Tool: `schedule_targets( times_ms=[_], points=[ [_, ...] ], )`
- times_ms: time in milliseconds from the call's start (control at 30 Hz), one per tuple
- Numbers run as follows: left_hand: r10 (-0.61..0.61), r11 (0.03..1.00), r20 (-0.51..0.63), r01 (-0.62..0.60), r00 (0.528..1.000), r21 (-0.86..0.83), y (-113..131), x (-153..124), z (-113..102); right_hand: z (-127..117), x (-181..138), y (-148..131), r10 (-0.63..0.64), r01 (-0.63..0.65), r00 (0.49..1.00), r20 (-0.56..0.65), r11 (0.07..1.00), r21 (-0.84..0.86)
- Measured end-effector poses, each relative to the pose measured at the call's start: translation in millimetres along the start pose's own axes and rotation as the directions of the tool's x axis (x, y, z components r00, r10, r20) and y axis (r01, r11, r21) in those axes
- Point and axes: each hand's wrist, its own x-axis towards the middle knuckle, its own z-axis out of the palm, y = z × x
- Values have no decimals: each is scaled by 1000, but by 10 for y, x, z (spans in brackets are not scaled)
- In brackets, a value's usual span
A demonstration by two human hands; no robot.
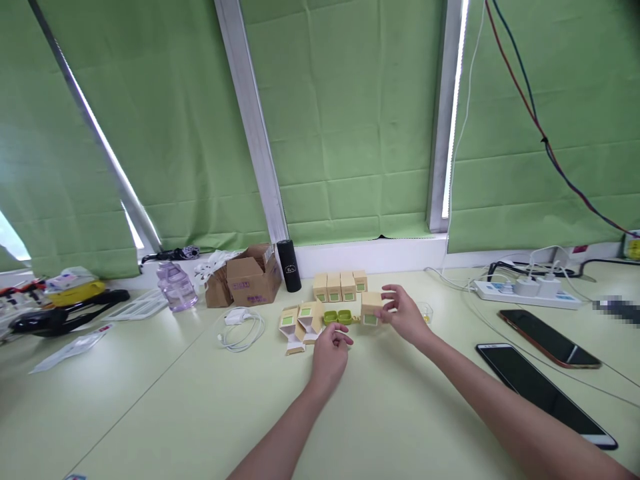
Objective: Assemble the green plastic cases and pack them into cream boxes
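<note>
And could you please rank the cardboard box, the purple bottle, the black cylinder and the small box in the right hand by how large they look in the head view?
Largest to smallest:
1. Cardboard box
2. Purple bottle
3. Black cylinder
4. Small box in the right hand

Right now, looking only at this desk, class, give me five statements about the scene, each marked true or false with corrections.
1. The right hand holds a tan box. True.
2. The black cylinder lies on its side. False: the black cylinder stands upright beside the brown carton.
3. The left hand is nearer the opened boxes than the power strip. True.
4. Both phones lie left of the hands. False: the phones lie to their right.
5. The white charger is left of the opened boxes. True.
</note>
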Motion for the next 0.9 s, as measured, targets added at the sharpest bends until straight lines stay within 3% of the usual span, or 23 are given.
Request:
schedule_targets(
  times_ms=[200,367,633,900],
  points=[
    [1,1000,-1,-1,1000,-11,-6,-9,7,-47,572,-46,27,-37,998,-58,984,-176],
    [-9,1000,16,9,1000,2,-14,-17,15,21,794,99,110,-126,992,-68,939,-321],
    [9,1000,50,-10,999,26,-34,-38,30,191,760,241,139,-101,989,44,872,-479],
    [9,1000,62,-9,998,5,-39,-36,37,178,618,131,82,13,990,113,750,-661]
  ],
)
